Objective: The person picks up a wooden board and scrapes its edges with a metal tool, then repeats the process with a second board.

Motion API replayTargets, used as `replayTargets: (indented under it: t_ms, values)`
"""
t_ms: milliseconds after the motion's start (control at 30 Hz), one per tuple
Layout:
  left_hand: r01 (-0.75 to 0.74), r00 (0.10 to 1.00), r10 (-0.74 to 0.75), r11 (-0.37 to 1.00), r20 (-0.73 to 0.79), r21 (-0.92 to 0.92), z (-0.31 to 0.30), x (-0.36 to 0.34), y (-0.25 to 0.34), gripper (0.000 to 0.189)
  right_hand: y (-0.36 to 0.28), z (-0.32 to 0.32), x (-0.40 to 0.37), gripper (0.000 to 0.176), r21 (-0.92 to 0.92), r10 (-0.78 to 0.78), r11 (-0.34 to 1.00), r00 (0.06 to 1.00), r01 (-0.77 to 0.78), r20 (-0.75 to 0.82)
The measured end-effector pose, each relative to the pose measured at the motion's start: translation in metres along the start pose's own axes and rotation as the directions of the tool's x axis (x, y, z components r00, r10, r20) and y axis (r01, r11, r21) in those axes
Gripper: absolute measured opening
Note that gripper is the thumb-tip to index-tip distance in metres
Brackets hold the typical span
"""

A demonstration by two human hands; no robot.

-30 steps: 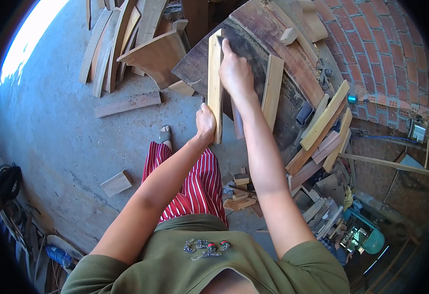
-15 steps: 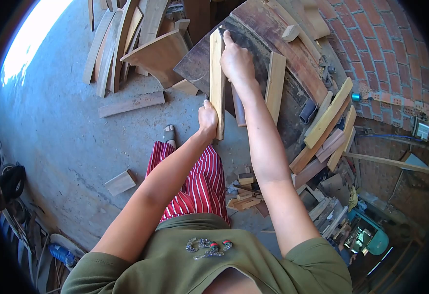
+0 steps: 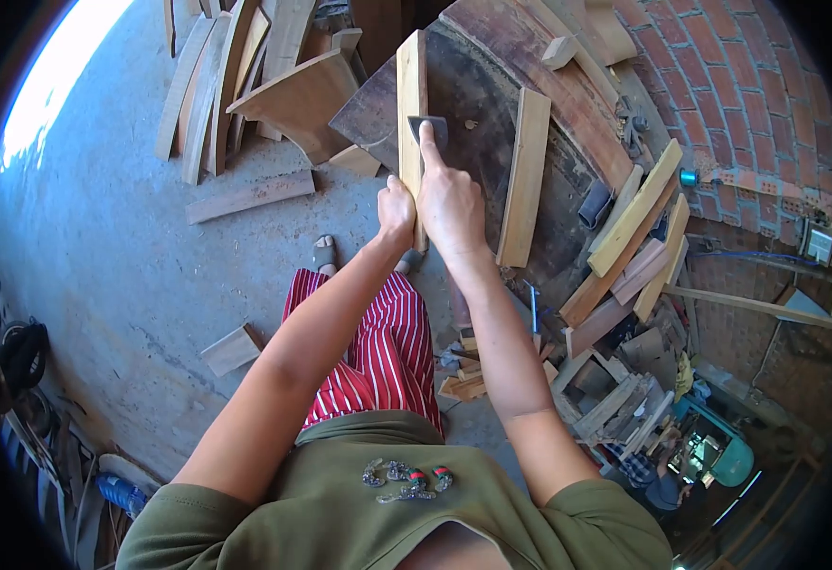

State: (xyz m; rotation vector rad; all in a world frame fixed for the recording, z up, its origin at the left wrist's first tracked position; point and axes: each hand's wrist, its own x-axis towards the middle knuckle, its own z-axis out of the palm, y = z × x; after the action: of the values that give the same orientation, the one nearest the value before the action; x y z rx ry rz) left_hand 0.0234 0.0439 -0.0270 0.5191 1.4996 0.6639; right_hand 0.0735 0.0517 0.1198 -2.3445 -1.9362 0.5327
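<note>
A long pale wood piece (image 3: 409, 81) extends away from me, its far part over the dark worktable (image 3: 478, 95). My left hand (image 3: 396, 206) is closed around its near part from the left side. My right hand (image 3: 452, 204) is closed on a small dark flat scraper (image 3: 440, 135), with the index finger stretched along it. The scraper lies against the upper face of the wood, roughly halfway along. Most of the scraper's grip is hidden under my fingers. Another pale plank (image 3: 525, 180) rests on the worktable, right of my right hand.
Curved boards (image 3: 236, 85) lean in a stack at the far left. A loose board (image 3: 252, 197) and a short block (image 3: 231, 351) lie on the floor. Planks (image 3: 634, 218) are piled at the right, near a brick wall (image 3: 729, 104). Scraps (image 3: 468, 380) lie near my legs.
My right hand has drawn the scraper along the wood toward me, from the far end to about the middle. My left hand still grips the near part, and the wood has shifted slightly left.
</note>
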Motion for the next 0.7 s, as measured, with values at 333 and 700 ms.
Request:
replayTargets:
  t_ms: [333,700]
  values:
    - [-0.200,0.977,0.182,0.962,0.112,0.183,-0.011,-0.010,0.027,0.052,0.002,0.005,-0.016,0.064,-0.027,-0.036,0.999,0.999,0.037,0.011]
    - [0.062,0.998,-0.055,0.982,0.044,-0.177,0.002,0.028,-0.026,0.061,0.001,0.014,0.038,0.066,0.052,-0.012,0.998,0.992,0.019,-0.127]
